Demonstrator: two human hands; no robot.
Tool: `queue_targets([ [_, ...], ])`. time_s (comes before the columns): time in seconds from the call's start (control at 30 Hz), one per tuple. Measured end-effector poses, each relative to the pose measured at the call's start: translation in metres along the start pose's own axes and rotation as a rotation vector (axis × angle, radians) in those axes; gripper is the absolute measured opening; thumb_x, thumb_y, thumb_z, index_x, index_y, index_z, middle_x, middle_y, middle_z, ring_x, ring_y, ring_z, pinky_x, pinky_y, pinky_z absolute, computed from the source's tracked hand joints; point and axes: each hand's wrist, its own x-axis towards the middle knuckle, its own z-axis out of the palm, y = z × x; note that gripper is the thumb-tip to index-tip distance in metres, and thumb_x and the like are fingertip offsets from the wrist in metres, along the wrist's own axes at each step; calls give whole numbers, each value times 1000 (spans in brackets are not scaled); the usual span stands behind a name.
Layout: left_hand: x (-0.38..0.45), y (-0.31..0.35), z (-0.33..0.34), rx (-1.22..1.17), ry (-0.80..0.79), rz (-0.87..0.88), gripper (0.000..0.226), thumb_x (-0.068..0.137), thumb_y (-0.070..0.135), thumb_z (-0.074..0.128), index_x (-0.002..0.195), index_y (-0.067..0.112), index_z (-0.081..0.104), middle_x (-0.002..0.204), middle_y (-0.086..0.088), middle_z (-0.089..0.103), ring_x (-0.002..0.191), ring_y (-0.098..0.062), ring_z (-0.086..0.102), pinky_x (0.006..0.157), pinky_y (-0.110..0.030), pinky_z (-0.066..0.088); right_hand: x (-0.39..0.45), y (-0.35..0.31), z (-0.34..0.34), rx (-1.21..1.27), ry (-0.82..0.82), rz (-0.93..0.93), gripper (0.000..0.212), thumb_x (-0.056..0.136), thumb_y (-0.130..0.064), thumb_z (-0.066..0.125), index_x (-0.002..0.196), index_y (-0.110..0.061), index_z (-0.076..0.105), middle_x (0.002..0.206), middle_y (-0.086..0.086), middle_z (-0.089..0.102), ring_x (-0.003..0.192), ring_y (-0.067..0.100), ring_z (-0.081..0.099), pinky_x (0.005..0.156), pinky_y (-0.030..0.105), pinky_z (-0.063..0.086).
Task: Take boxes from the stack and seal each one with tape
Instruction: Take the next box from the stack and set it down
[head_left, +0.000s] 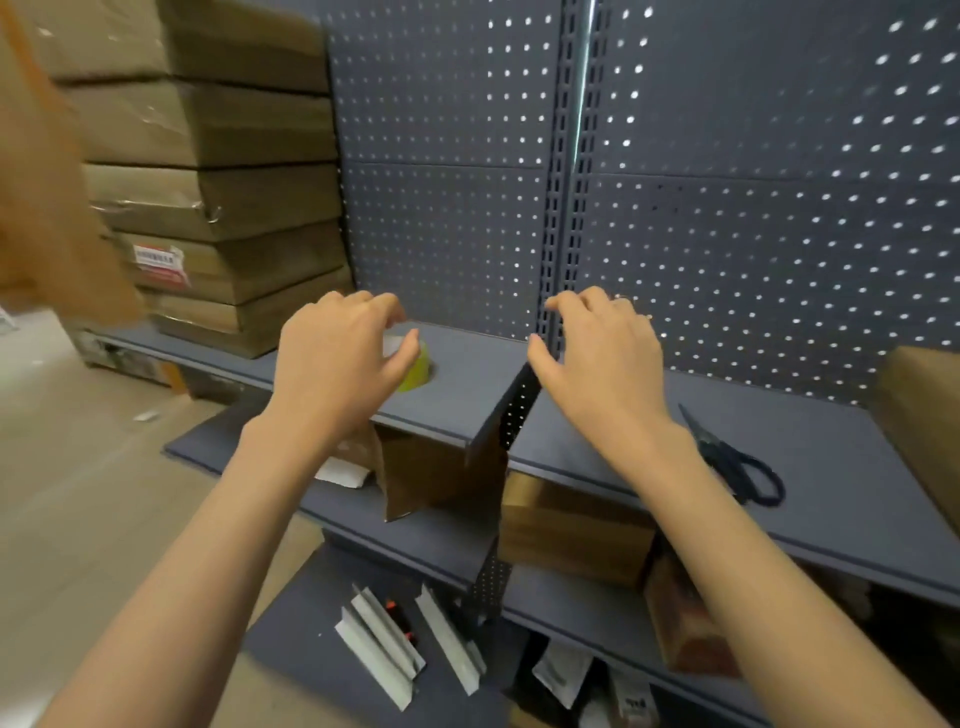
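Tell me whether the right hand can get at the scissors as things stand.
Probably yes. The scissors lie in the open on the shelf, just beside the right forearm, with nothing on top of them. The right hand holds nothing and hovers farther back, so it would need to draw back a little.

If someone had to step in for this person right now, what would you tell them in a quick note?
Left hand: over the tape roll on the upper-left shelf, fingers curled. I cannot tell whether it grips the roll yet.
Right hand: open, holding nothing, above the right shelf.
Scissors: lying on the right shelf, beside the right forearm.
Box stack: at the far left of the upper shelf; several already show tape.
Done: no box is out for sealing here.
Left: get the tape, pull a box from the stack, seal it, repeat.
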Motion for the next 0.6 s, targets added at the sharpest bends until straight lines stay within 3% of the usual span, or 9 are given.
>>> queue_targets([
  [0.17, 0, -76, -12, 98, -10, -53, 25, 90, 35, 57, 95, 12, 67, 88, -10, 68, 83, -33, 61, 60, -30, 32, 29, -73, 28, 25, -31, -107, 39, 98, -37, 42, 130, -15, 48, 120, 5, 52, 110, 26, 48, 91, 34, 34],
  [0.4, 19, -170, -10, 163, 27, -101, 25, 91, 37, 56, 94, 15, 68, 88, -5, 70, 83, -29, 63, 63, -34, 45, 86, -153, 65, 69, -16, -190, 37, 98, -38, 42, 127, -17, 50, 121, 4, 51, 110, 25, 48, 90, 33, 34],
  [0.6, 63, -250, 0, 207, 71, -82, 27, 92, 40, 54, 94, 16, 67, 89, -5, 70, 82, -28, 63, 60, -32, 42, 152, -215, 94, 100, 41, -221, 36, 98, -38, 41, 126, -17, 51, 120, 3, 52, 109, 24, 48, 89, 33, 34],
])
